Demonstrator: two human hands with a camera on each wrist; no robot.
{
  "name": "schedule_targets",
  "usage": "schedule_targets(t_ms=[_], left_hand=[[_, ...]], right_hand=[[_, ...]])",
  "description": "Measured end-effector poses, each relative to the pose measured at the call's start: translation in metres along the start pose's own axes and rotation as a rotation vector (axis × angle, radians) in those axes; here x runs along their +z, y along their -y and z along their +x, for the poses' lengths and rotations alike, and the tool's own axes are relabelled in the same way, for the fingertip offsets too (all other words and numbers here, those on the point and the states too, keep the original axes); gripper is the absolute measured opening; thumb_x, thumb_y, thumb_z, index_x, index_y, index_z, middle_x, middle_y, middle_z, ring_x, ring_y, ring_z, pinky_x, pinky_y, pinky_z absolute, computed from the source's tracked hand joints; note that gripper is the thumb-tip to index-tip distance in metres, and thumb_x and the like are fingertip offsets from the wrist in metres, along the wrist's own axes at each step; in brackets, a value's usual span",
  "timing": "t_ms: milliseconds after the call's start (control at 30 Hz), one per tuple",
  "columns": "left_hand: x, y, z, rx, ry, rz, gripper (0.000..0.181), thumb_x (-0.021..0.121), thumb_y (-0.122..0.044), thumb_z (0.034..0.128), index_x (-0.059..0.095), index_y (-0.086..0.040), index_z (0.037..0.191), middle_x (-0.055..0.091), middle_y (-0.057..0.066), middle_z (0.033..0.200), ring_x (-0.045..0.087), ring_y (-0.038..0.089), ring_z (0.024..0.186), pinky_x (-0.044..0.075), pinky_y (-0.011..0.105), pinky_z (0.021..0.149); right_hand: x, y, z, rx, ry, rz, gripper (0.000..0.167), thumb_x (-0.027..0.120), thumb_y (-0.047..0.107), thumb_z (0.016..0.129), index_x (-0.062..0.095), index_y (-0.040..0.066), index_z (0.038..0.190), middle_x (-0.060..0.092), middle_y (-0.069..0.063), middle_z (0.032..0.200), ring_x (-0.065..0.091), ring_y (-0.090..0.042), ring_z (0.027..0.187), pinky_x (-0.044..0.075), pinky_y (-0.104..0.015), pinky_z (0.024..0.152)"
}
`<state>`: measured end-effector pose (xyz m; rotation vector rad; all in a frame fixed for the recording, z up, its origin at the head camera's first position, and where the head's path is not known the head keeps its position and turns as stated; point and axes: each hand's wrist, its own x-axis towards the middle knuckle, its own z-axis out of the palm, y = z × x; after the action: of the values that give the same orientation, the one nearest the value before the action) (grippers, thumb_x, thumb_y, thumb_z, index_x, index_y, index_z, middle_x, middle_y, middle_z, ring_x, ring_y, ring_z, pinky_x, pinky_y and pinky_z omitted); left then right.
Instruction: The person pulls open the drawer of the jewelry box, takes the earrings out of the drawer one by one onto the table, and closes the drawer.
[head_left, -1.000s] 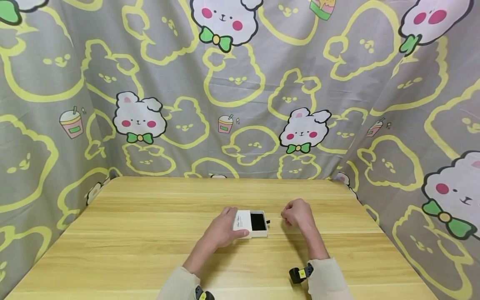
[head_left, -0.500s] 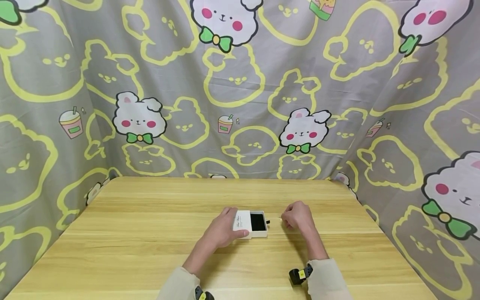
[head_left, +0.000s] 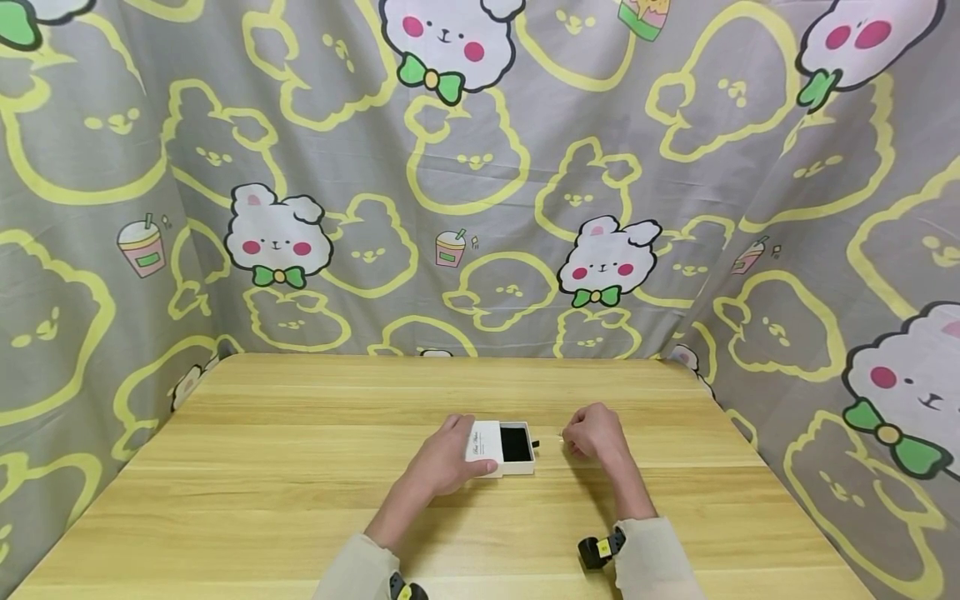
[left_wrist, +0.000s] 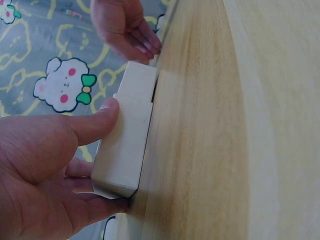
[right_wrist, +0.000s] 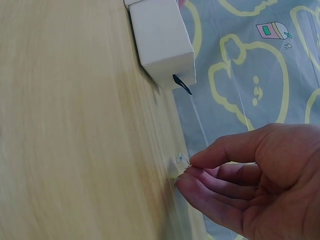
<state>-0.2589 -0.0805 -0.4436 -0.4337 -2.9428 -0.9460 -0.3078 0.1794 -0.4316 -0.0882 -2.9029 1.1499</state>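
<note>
A white sliding drawer box [head_left: 484,443] with dark lettering lies on the table, its drawer [head_left: 519,467] pulled part way out to the right. A black lining [head_left: 515,444] shows in the drawer, and a small black pull tab [right_wrist: 182,84] sticks out of its end. My left hand [head_left: 444,457] grips the sleeve of the box, thumb on the near side and fingers round the far side and end. Right of the tab, my right hand [head_left: 595,429] pinches a tiny shiny piece [right_wrist: 180,159], perhaps an earring, between thumb and fingertips, low over the table. Most of that piece is hidden.
The wooden table [head_left: 300,483] stretches out around both hands. A grey curtain [head_left: 360,333] with yellow outlines and white cartoon faces hangs along the back and both sides. Each wrist wears a small black camera [head_left: 596,551].
My right hand has shifted very slightly down toward me, the shiny piece still pinched. The left hand and the box stay where they were.
</note>
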Motion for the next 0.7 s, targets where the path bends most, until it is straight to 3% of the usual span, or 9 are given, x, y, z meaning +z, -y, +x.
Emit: schedule_targets(t_ms=[700], left_hand=[[-0.0009,-0.0008,-0.0002,-0.006,0.007,0.001,0.088,0.079,-0.041,0.0867,0.041,0.007,0.149,0.048,0.022,0.148,0.055,0.039,0.128,0.045,0.052,0.108]], right_hand=[[-0.0006,-0.0014,-0.0002,-0.007,0.031,-0.003,0.01,0.068,0.002,0.081,0.072,0.003,0.071,0.07,-0.008,0.062,0.067,-0.02,0.056,0.052,-0.029,0.054]])
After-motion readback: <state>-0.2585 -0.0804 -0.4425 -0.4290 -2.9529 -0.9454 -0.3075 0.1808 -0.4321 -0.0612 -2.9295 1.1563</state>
